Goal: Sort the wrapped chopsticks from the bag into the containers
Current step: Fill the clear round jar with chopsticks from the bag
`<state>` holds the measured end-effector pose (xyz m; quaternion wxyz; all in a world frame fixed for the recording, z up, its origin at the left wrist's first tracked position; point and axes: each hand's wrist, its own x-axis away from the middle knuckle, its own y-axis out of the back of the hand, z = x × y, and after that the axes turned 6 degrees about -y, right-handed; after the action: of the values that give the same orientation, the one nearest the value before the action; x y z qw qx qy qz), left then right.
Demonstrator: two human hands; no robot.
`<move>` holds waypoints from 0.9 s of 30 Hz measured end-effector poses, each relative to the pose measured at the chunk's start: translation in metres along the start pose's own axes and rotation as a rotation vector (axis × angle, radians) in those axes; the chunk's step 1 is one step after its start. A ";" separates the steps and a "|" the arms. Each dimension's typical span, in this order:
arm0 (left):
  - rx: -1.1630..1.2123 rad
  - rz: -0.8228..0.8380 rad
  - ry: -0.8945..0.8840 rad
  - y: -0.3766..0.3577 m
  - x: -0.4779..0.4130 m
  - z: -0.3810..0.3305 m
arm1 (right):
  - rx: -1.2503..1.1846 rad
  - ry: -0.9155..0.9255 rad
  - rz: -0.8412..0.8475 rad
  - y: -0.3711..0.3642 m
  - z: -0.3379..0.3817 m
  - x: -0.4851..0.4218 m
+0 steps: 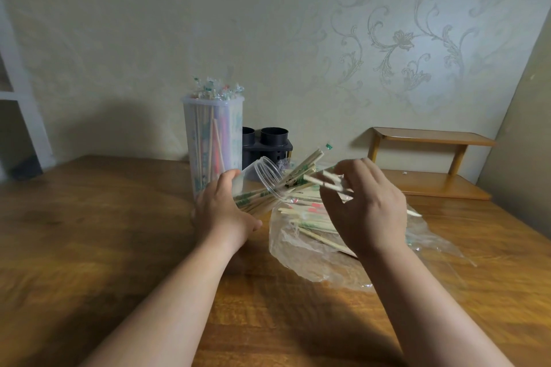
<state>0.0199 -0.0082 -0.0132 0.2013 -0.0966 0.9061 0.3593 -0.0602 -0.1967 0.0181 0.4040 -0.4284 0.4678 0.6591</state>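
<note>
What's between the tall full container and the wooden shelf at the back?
A black holder with two round cups stands right beside the tall container, short of the wooden shelf; the head view shows it.

Wooden table (89,232), wooden shelf (432,138), patterned wallpaper (399,42)
</note>
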 end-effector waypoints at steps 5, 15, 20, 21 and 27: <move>-0.005 -0.016 -0.024 -0.002 0.000 0.002 | 0.106 -0.013 -0.146 0.003 -0.002 -0.004; -0.016 -0.012 -0.079 -0.001 0.001 0.005 | -0.085 -0.036 -0.213 0.003 -0.001 -0.001; -0.031 -0.003 -0.086 -0.002 0.001 0.005 | -0.266 -0.076 -0.231 0.001 -0.007 0.001; -0.034 -0.002 -0.084 -0.002 0.001 0.005 | -0.281 -0.098 -0.241 0.000 -0.008 -0.001; -0.027 0.016 -0.086 -0.003 -0.001 0.008 | -0.482 -0.334 -0.232 0.000 -0.006 -0.003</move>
<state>0.0241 -0.0050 -0.0197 0.2360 -0.0762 0.8924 0.3769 -0.0579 -0.2031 0.0192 0.4345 -0.4483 0.1735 0.7617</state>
